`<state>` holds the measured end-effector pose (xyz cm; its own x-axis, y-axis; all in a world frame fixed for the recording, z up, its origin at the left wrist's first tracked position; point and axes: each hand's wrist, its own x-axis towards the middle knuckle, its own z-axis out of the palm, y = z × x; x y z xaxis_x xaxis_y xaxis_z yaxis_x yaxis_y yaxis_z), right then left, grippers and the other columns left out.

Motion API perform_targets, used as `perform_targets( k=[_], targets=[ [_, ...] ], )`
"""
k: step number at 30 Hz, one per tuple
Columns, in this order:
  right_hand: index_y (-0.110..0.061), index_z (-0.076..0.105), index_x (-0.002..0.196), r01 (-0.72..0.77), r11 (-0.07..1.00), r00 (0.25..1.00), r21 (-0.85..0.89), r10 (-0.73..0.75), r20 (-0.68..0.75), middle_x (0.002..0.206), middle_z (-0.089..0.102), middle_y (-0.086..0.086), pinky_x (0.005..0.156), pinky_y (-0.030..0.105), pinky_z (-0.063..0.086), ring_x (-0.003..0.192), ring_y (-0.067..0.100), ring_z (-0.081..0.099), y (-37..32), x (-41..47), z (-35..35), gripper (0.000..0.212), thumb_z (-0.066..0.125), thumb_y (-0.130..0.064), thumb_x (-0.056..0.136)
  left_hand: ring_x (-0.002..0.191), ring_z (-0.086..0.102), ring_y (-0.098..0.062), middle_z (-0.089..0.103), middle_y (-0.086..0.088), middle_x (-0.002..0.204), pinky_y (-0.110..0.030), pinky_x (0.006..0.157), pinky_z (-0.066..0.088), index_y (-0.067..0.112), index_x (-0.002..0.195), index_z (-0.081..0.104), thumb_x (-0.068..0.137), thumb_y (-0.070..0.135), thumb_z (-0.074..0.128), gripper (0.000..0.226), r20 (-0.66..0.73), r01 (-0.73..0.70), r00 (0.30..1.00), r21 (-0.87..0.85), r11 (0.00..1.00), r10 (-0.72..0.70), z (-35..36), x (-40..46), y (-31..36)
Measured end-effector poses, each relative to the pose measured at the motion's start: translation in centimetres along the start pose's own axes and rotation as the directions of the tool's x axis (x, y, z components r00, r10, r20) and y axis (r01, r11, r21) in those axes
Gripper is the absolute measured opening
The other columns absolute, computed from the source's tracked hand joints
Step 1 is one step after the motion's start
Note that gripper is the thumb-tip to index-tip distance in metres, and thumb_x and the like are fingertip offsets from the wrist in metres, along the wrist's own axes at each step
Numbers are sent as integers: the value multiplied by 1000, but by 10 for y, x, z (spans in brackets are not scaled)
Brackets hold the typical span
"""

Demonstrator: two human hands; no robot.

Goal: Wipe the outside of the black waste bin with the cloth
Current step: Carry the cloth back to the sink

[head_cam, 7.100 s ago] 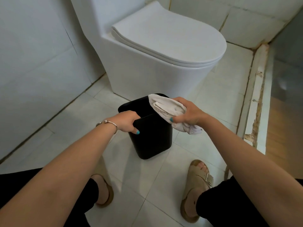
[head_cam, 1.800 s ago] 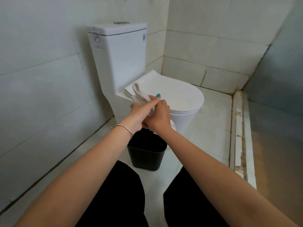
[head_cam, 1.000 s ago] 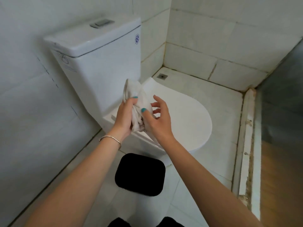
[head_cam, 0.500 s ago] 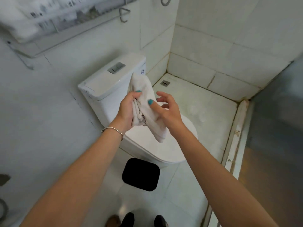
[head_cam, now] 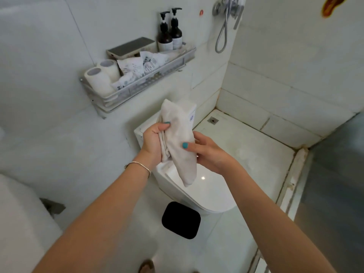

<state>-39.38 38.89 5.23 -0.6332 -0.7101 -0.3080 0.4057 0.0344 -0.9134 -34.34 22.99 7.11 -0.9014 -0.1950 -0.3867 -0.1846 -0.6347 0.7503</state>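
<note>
The black waste bin point(head_cam: 181, 220) stands on the white floor tiles far below, in front of the toilet, seen from above with nothing touching it. A white cloth point(head_cam: 180, 138) hangs bunched in the air above the toilet. My left hand point(head_cam: 154, 141) grips its left side. My right hand point(head_cam: 206, 152) holds its right side, thumb pressed on the front and fingers behind it. Both hands are well above the bin.
A white toilet point(head_cam: 208, 190) with its lid down stands against the wall, its tank partly hidden by the cloth. A wall shelf point(head_cam: 141, 85) carries paper rolls, packets and two pump bottles. A shower hose point(head_cam: 222, 34) hangs at the corner. A sink edge point(head_cam: 21, 219) shows at left.
I have stood up from the bin and the view has risen. Both hands lifted the cloth high above the toilet; the right hand has closed onto it.
</note>
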Motion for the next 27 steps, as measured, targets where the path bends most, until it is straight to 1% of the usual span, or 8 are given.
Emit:
perform_targets(
  k=[4, 7, 13, 16, 20, 23, 26, 27],
  targets=[
    [-13, 59, 127, 61, 998, 998, 25, -61, -1, 120, 64, 15, 90, 43, 54, 106, 29, 65, -16, -7, 19, 52, 72, 0, 79, 71, 71, -29, 74, -10, 79, -34, 78, 51, 13, 83, 74, 91, 16, 33, 42, -29, -66, 998, -74, 995, 64, -14, -17, 25],
    [-16, 68, 111, 113, 989, 988, -90, -121, -92, 118, 64, 11, 89, 47, 57, 103, 31, 66, -28, -11, 36, 43, 78, 6, 76, 72, 72, -28, 74, -8, 78, -33, 74, 53, 16, 67, 80, 92, 15, 31, 54, -66, -115, 992, -76, 990, 110, -24, -30, 44],
    [-9, 62, 96, 117, 955, 992, -274, -128, -23, 104, 68, 10, 91, 44, 56, 95, 27, 66, -43, -10, 71, 34, 82, 5, 71, 75, 70, -31, 74, -10, 81, -38, 79, 52, 10, 94, 68, 90, 14, 36, 33, -155, -173, 975, -80, 982, 159, -45, -53, 66],
    [-1, 60, 107, 80, 913, 996, -400, -60, 61, 100, 70, 11, 75, 33, 59, 92, 25, 69, -53, -11, 92, 37, 81, -3, 76, 73, 71, -30, 74, -10, 81, -39, 80, 53, 10, 97, 66, 90, 12, 35, 32, -161, -209, 968, -112, 972, 190, -60, -66, 73],
    [-4, 60, 97, 109, 850, 994, -515, -82, 76, 91, 69, 8, 64, 26, 56, 82, 19, 67, -55, -6, 116, 32, 83, -6, 75, 81, 67, -34, 72, -11, 85, -43, 84, 51, 12, 95, 67, 89, 12, 33, 34, -209, -222, 958, -112, 969, 196, -91, -84, 83],
    [-18, 56, 91, 173, 838, 983, -518, -177, 43, 93, 64, 12, 62, 32, 53, 80, 22, 60, -52, 7, 137, 36, 84, -6, 72, 86, 66, -35, 72, -13, 87, -45, 90, 50, 10, 85, 75, 90, 8, 33, 42, -247, -257, 941, -78, 963, 231, -111, -99, 89],
    [-35, 58, 96, 269, 844, 958, -465, -282, 44, 96, 64, 13, 70, 40, 56, 83, 30, 58, -48, 17, 158, 48, 84, -6, 69, 82, 68, -31, 72, -14, 87, -36, 82, 56, 2, 96, 67, 82, 16, 51, 26, -310, -251, 919, 17, 968, 243, -132, -116, 97],
    [-40, 59, 104, 284, 844, 954, -455, -297, 45, 99, 65, 15, 75, 43, 58, 87, 34, 59, -46, 19, 164, 55, 85, -7, 68, 85, 67, -31, 70, -15, 90, -36, 86, 54, 1, 99, 65, 74, 19, 57, 32, -325, -250, 911, 53, 967, 254, -140, -120, 99]
  ],
)
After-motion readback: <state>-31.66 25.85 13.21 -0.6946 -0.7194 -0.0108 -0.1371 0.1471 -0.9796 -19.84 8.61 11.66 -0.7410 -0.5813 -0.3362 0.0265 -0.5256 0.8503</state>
